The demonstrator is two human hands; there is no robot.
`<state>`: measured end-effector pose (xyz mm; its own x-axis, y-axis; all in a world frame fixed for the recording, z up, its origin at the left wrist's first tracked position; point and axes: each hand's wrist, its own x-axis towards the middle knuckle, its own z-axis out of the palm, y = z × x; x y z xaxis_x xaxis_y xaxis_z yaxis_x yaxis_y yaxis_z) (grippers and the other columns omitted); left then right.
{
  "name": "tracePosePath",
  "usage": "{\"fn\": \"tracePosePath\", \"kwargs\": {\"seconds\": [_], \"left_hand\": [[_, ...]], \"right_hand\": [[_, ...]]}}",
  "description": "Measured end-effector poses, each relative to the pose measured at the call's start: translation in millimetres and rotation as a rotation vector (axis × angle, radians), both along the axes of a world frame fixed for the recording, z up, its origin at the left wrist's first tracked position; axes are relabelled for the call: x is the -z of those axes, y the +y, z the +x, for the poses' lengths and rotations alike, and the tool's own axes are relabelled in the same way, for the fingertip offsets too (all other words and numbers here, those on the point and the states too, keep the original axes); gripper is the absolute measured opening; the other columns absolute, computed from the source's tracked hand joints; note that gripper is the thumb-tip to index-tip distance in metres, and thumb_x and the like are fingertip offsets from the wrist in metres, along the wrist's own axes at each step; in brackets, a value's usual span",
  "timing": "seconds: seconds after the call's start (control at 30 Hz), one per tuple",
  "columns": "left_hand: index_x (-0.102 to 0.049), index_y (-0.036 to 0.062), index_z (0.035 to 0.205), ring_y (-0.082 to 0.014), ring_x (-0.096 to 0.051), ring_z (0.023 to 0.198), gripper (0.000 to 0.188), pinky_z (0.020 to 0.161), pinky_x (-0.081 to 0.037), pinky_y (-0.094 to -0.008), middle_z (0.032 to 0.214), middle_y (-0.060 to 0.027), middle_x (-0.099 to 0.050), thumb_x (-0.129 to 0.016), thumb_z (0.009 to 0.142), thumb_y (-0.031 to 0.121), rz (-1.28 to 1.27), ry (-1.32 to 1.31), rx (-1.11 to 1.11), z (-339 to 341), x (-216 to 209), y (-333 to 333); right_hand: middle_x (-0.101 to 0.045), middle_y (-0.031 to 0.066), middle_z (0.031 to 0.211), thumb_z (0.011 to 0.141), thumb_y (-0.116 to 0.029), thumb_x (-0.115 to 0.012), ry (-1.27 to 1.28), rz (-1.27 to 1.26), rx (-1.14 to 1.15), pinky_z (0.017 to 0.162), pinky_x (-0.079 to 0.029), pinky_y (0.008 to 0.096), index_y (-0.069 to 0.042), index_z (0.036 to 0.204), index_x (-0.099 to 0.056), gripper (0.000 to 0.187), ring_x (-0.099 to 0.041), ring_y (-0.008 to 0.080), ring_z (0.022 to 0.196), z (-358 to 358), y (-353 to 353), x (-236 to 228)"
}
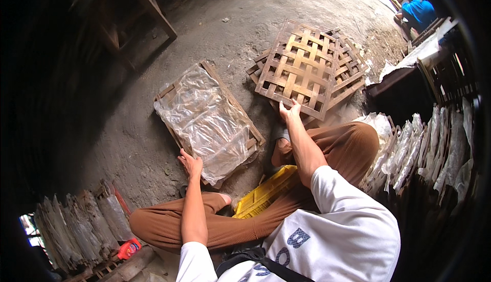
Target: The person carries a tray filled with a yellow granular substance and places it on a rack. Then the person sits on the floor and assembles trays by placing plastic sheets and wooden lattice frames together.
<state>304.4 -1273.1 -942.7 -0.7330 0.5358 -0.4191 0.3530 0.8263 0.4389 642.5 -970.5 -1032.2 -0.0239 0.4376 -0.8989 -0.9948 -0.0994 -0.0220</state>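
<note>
A woven slat tray (pixel 305 64) with a wooden frame is tilted over other woven trays on the ground, ahead and to the right. My right hand (pixel 290 111) is closed on its near edge, thumb on top and the other fingers mostly hidden beneath. To the left lies a wooden-framed tray (pixel 207 121) covered with a crinkled clear plastic sheet. At its near left corner, my left hand (pixel 192 165) is closed around the edge; some fingertips are hidden. Another woven tray (pixel 350 70) shows underneath the one in my right hand.
Beneath my legs sits a yellow plastic crate (pixel 266 192). Plastic-wrapped trays stand in a row at right (pixel 404 154) and another at left (pixel 84 226), near a red packet (pixel 129 249). A wooden stand (pixel 153 8) rises far left. A person in blue (pixel 418 12) crouches far right.
</note>
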Motion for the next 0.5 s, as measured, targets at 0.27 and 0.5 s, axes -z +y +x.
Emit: {"fn": "tracePosePath", "kwargs": {"seconds": [0.27,0.5], "left_hand": [[-0.023,0.0061,0.136,-0.0412,-0.038,0.122,0.068,0.101,-0.034,-0.0457,0.127,-0.0304,-0.039,-0.06,0.078,0.006,0.19,0.124,-0.045,18.7,-52.9,29.7],[-0.043,0.0025,0.123,-0.0197,-0.058,0.087,0.048,0.071,-0.05,-0.0294,0.093,-0.0134,-0.058,-0.065,0.081,0.009,0.842,-0.092,0.019,-2.6,-77.6,73.1]], "right_hand": [[-0.063,-0.001,0.082,0.079,-0.024,-0.064,-0.422,0.206,-0.258,0.043,-0.036,0.0255,-0.02,0.111,-0.055,0.033,-0.059,0.0139,0.066,-15.8,19.2,-84.9],[-0.058,0.0015,0.087,0.082,-0.011,-0.063,-0.813,0.824,-0.21,0.063,-0.046,0.0271,-0.004,0.133,-0.041,0.056,-0.052,0.0101,0.069,-37.9,14.3,-201.6]]}}
